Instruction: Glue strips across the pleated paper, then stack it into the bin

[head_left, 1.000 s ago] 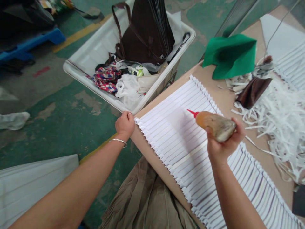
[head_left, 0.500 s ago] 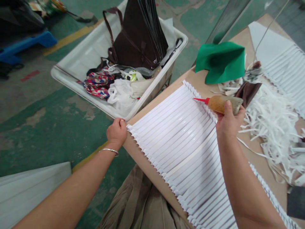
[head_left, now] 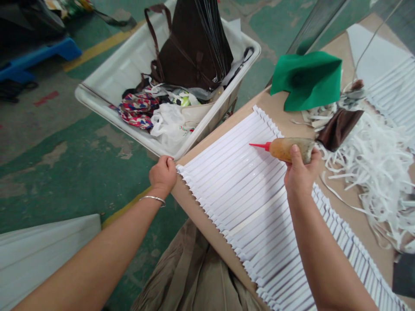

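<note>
Left hand (head_left: 164, 175): curled closed at the counter (head_left: 201, 220) corner, against the end of the overlapped sheets; whether it pinches them, cannot tell.

Right hand (head_left: 300, 172): wrapped around an amber squeeze bottle (head_left: 282, 149), held tilted above the sheets, red nozzle (head_left: 259, 146) pointing leftward.

White overlapped sheets (head_left: 223, 166): fanned in narrow steps along the counter, glossy streaks near the nozzle.

Risks, as judged: uneven squeezing could cause blobs or gaps; a low nozzle could snag a step and skew the spacing. Wet streaks could smear under the right forearm. A tug by the left hand could shift the end sheets towards the white plastic tub (head_left: 116, 69) beside the corner. Loose white strips (head_left: 372, 160), near the bottle, could stick to any stray drip.
</note>
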Demonstrator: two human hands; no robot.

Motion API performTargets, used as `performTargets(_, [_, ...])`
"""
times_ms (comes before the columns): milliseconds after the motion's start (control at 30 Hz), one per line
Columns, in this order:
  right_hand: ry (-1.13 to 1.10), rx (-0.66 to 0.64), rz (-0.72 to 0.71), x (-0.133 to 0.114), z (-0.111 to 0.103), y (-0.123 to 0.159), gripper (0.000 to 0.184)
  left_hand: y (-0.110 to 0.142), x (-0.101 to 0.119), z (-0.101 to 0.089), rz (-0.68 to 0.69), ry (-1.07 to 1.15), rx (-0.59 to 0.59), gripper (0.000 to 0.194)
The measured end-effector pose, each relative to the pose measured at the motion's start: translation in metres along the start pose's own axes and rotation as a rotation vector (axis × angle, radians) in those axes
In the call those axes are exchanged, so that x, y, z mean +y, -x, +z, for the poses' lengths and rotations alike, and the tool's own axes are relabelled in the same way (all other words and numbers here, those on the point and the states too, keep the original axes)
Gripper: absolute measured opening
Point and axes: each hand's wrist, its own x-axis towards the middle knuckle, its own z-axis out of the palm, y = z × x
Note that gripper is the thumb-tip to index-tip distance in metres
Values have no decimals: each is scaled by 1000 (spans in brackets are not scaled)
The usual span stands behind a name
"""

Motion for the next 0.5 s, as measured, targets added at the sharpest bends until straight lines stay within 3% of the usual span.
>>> performTargets(500, [193, -78, 70, -2, 15, 101, 59, 4, -1, -2, 5, -3, -13, 36])
